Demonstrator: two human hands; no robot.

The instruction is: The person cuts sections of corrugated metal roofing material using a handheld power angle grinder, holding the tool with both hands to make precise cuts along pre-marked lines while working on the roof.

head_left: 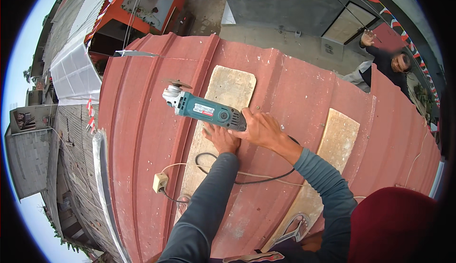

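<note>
A teal angle grinder [209,110] with a silver head and a dark, thin disc [179,84] is above a worn wooden plank [232,83]. My right hand [262,129] is closed around its black rear end. The disc end points left, away from that hand. Just below the grinder's body, my left hand [222,138] rests on the plank with its fingers stretched out, partly hidden by the tool. A black power cord [266,181] loops over the red metal roof [247,210] and a pale extension socket [160,182] lies left of the plank.
A second plank [338,137] lies to the right, with my sandalled foot [297,226] on its lower end. Raised ribs run along the roof. Beyond the far right edge, another person [387,66] stands lower down with one hand raised. A grey neighbouring roof [78,168] adjoins at left.
</note>
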